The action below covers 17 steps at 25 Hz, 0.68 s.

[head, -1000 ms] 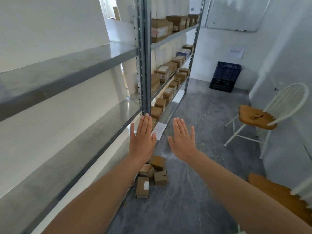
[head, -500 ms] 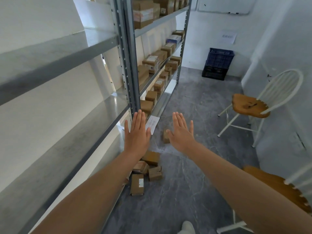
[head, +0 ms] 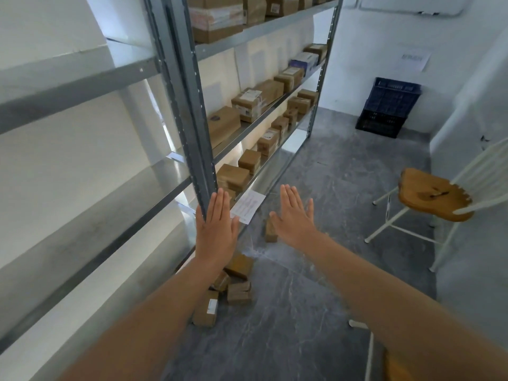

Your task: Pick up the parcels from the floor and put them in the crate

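fingers [head: 218, 204] on the left hand [head: 217, 235] and right hand [head: 294, 224] are straight, holding nothing. parcels [head: 238, 292] lie heaped on the floor [head: 316, 312] beside the shelf [head: 189, 105], crate [head: 389, 108] well apart; carrying too many could spill some.

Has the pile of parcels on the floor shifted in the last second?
No. The parcel pile lies in the same arrangement beside the shelf upright as before; only the camera view has shifted.
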### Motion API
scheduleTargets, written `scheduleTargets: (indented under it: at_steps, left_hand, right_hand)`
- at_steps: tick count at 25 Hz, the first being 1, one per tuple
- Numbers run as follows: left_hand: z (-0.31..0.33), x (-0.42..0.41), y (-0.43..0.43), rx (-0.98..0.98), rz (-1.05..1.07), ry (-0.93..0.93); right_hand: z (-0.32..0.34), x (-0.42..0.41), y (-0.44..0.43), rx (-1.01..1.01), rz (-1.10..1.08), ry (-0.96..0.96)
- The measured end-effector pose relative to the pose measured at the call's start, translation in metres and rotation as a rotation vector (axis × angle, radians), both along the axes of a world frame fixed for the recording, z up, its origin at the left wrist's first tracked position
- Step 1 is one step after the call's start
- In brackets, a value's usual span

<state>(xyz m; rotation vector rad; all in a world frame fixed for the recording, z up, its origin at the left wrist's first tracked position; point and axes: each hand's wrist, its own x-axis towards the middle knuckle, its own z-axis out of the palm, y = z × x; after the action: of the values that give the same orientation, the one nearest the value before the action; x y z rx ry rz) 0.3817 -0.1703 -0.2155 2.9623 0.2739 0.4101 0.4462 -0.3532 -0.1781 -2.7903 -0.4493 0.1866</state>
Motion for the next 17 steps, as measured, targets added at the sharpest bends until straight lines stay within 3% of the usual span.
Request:
scheduleTargets:
  at_steps: [5,17]
  left_hand:
    - [-0.017,0.008,-0.019,-0.039,0.042,0.035]
    - [-0.064,0.079,0.051,-0.137,0.129,0.170]
  right_hand:
    - [-0.020,0.027,-0.012,-0.030,0.053,0.047]
    - [-0.078,0.099,0.049,-0.133,0.146,0.100]
